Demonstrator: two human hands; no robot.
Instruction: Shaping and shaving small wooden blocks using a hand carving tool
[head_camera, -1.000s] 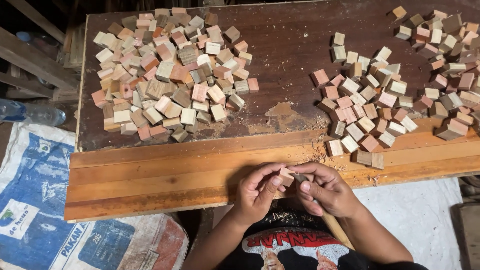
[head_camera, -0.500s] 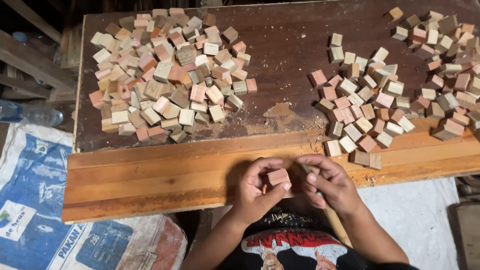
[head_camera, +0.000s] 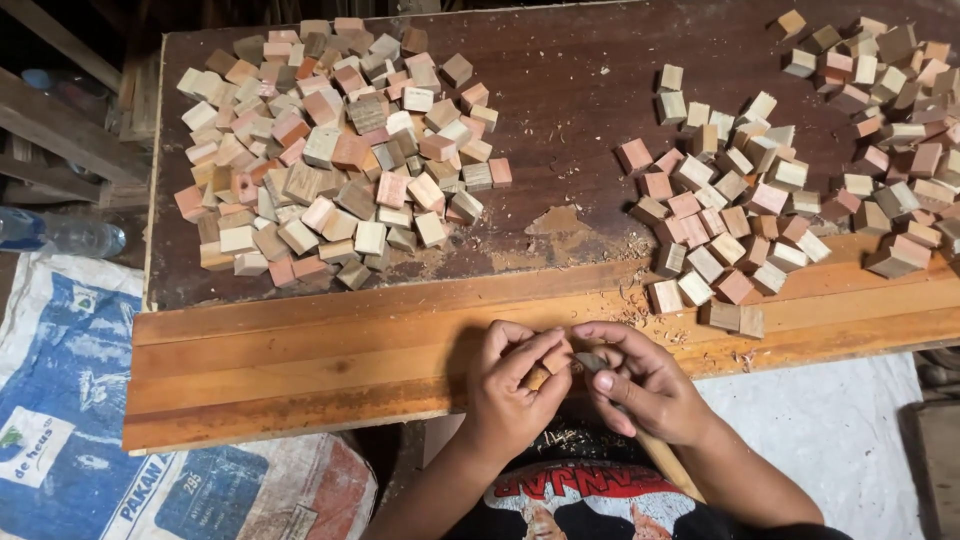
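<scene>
My left hand grips a small wooden cube at the near edge of the workbench, fingers wrapped over it. My right hand holds a carving tool with a wooden handle running down toward my lap; its tip meets the cube. Both hands touch each other over the orange plank. A large heap of wooden cubes lies at the back left of the dark tabletop, and a second spread of cubes lies to the right.
Wood shavings are scattered on the plank near the right spread. More cubes pile at the far right. A printed woven sack lies on the floor at left, with a plastic bottle beside it.
The cube, held up face-on half a second ago, is now turned down in my left hand and the right hand's tool has come back against it. The view shifted slightly.
</scene>
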